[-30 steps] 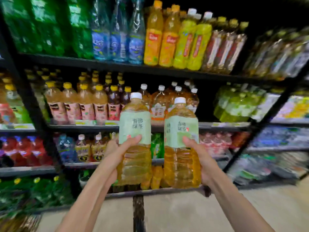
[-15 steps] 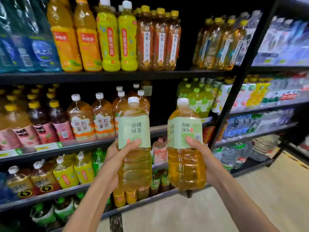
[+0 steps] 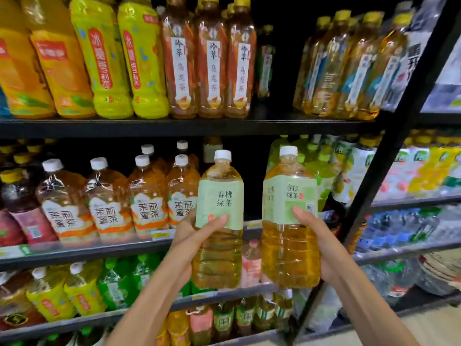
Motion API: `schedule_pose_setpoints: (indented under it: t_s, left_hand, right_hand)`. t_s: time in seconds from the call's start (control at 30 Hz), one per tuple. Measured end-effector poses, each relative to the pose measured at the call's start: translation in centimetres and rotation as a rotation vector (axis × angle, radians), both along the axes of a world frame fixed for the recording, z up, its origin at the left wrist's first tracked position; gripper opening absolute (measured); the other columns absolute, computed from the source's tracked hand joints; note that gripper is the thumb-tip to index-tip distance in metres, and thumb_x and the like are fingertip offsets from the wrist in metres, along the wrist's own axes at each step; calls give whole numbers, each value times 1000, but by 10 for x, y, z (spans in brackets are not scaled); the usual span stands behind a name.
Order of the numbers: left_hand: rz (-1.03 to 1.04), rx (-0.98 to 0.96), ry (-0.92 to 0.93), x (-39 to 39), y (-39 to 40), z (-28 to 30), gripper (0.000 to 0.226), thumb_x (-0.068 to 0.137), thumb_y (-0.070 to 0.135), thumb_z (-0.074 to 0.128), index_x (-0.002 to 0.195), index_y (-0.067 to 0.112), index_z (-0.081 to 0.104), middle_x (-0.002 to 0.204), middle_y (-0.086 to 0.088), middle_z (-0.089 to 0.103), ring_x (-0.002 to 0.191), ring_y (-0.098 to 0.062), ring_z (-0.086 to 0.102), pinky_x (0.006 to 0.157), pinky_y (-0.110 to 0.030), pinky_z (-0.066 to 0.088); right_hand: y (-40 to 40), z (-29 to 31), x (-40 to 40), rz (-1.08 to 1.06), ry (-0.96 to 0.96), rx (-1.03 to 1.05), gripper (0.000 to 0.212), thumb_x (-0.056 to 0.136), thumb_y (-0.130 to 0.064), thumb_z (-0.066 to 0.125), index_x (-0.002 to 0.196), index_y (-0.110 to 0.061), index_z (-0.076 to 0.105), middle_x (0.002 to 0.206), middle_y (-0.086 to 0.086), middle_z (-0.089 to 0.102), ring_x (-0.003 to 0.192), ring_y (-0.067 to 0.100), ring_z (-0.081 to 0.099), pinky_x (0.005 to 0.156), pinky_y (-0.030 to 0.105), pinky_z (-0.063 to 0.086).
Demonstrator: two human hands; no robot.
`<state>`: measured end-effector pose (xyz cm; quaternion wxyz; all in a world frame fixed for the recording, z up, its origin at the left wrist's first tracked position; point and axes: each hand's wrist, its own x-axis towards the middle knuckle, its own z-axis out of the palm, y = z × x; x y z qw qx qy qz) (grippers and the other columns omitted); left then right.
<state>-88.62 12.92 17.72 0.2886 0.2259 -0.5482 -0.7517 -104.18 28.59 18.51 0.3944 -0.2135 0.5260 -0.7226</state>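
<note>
Evidently the left hand [image 3: 197, 236] and right hand [image 3: 324, 245] are gripping the left bottle [image 3: 219, 260] and right bottle [image 3: 289, 253], fingers [image 3: 217, 220] curling round the waists. Being full, both are likely feeling heavy and slick.

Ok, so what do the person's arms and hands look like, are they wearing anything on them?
Both arms are bare: no sleeve shows on the left forearm or the right forearm. The left hand and right hand wear no gloves, and no watch, bracelet or ring is visible.
</note>
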Motion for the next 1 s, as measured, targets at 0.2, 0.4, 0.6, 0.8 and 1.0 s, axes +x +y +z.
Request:
schedule_pose_setpoints:
  t_s: [0.2,0.4,0.6,0.8,1.0]
  left_hand:
    - [72,-70,40,-65,-19,-23,47,66,25,71,110,16,58,93,-6,75,84,-21,72,72,-32,59]
    - [150,-205,86,-121,-43,-49,61,60,36,74,116,20,57,100,0,73,93,-14,70,82,-30,55]
    - [165,-263,119,-165,-77,-64,67,66,31,79,126,13,53,109,-6,70,96,-18,69,82,-32,54]
    - [122,-232,66,-206,-106,-71,73,64,36,77,129,24,46,115,-4,66,103,-18,65,88,-38,52]
    - [75,-242,-13,-234,-129,-84,69,71,16,79,126,30,40,116,-4,62,105,-20,61,93,-43,50]
  right_hand:
    - [-20,-26,-58,47,33,23,109,25,-52,92,123,-15,59,112,17,68,99,35,66,85,51,52]
    - [-30,-48,-97,169,29,-43,98,32,-46,91,119,-12,64,113,21,66,95,36,65,83,50,53]
    - [-24,-43,-108,195,59,-19,64,56,-45,76,108,-8,68,88,14,71,73,27,69,64,38,57]
    - [-26,-30,-116,164,116,-20,53,66,-43,72,110,-15,67,93,11,73,80,26,71,70,38,55]
    - [-24,-24,-124,187,29,-28,67,59,-44,74,115,-9,64,84,10,71,70,26,69,62,36,54]
